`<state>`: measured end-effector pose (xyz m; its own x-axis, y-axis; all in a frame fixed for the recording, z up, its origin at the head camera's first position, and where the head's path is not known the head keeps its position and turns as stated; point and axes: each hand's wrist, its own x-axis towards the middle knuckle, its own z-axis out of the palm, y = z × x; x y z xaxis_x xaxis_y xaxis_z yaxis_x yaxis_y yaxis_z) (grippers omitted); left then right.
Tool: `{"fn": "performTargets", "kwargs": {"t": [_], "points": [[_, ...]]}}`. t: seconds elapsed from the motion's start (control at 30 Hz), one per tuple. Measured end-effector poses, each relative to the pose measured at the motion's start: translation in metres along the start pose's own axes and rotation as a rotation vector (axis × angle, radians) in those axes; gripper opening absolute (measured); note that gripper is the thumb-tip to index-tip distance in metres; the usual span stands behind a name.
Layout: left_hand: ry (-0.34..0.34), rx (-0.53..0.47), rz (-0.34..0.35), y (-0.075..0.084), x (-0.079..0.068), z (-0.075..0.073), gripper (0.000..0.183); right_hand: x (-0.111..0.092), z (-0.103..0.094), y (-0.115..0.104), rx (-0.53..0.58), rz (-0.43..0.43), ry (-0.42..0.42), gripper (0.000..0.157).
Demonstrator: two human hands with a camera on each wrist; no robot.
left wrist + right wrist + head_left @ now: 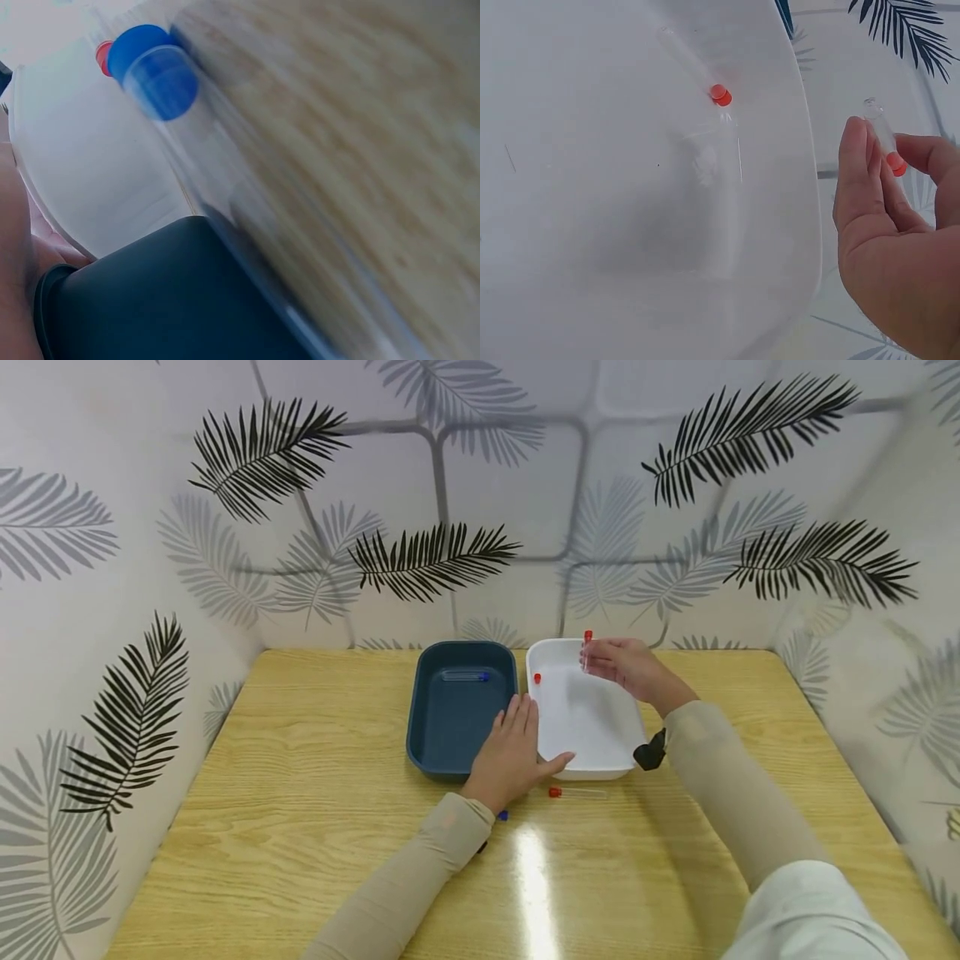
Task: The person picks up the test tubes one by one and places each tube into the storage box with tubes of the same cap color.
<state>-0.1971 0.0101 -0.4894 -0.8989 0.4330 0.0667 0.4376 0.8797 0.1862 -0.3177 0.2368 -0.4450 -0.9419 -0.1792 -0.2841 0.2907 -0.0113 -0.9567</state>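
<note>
My right hand [626,670] is raised over the far side of the white tray [588,727], pinching a red-capped test tube [587,639] between thumb and fingers. In the right wrist view that tube is clear, its red cap down between the fingers. Another tube with a red cap [720,95] lies inside the white tray. My left hand [508,756] lies with straight, slightly spread fingers over the adjoining rims of the white tray and the dark blue tray [461,768]. It holds nothing. Inside the dark tray is a blue-capped test tube [463,676].
On the wooden table [315,760], a red-capped tube [577,792] lies before the white tray. A blue-capped tube [161,75] is close to the left wrist, mostly hidden by the arm in the head view. A leaf-patterned wall [480,602] stands behind the trays.
</note>
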Motion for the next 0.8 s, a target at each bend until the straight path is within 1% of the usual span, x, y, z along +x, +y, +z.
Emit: {"fn": "performTargets", "kwargs": {"t": [0.07,0.23,0.43,0.57,0.73,0.8], "points": [[-0.002,-0.004,-0.002,0.000,0.001,0.000,0.102,0.002,0.002,0.001,0.008,0.003,-0.015,0.032],[0.003,0.004,-0.004,-0.001,0.002,0.003,0.104,0.008,0.006,0.008,0.012,0.049,-0.035,0.033],[0.004,0.002,-0.013,-0.001,0.003,0.006,0.104,0.013,0.012,0.016,-0.068,0.097,-0.075,0.036],[0.006,-0.016,-0.014,0.000,0.002,0.006,0.102,0.016,0.012,0.020,-0.097,0.120,-0.110,0.038],[0.006,-0.011,-0.015,0.001,0.001,0.004,0.101,0.021,0.010,0.025,-0.103,0.171,-0.111,0.037],[0.010,0.001,-0.015,0.001,0.001,0.004,0.101,0.023,0.011,0.027,-0.124,0.186,-0.107,0.036]]}}
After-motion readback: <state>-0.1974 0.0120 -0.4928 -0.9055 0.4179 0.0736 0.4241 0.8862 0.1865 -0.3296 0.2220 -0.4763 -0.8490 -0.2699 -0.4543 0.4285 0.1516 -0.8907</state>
